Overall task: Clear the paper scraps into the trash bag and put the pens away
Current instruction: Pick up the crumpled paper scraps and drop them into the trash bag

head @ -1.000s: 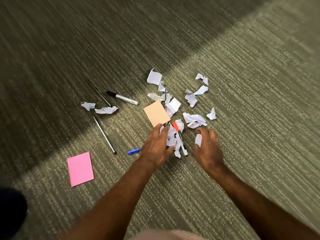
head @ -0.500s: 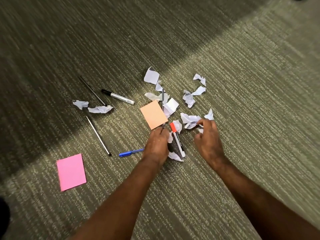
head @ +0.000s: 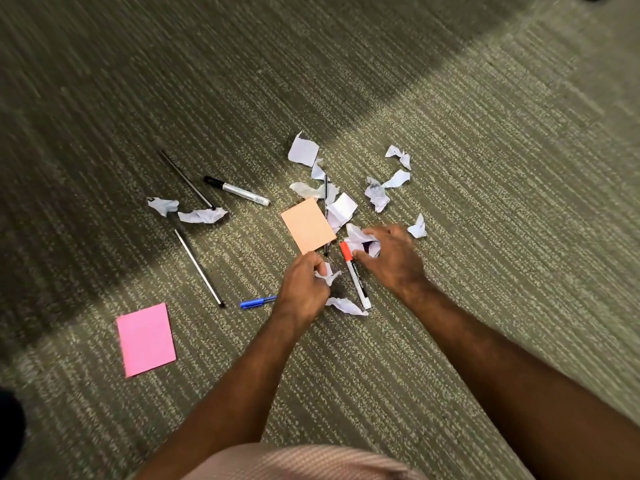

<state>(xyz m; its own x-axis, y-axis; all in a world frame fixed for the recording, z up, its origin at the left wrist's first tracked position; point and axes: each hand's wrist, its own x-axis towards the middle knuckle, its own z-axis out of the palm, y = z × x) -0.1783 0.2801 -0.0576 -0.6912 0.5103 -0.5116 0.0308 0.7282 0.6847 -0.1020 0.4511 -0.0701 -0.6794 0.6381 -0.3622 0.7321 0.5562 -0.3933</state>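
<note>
Head view: left hand (head: 304, 289) curled tight around a crumpled white scrap (head: 327, 274) that sticks out past the knuckles. Right hand (head: 391, 259) cupped over a larger wad of white paper (head: 362, 241), fingers and thumb gripping it. Orange-capped marker (head: 355, 274) lies on the carpet (head: 485, 237) between the hands; blue pen (head: 258, 302) just left of the left wrist. More loose scraps (head: 375, 194) beyond, near an orange sticky pad (head: 307, 226). Trash bag not visible.
</note>
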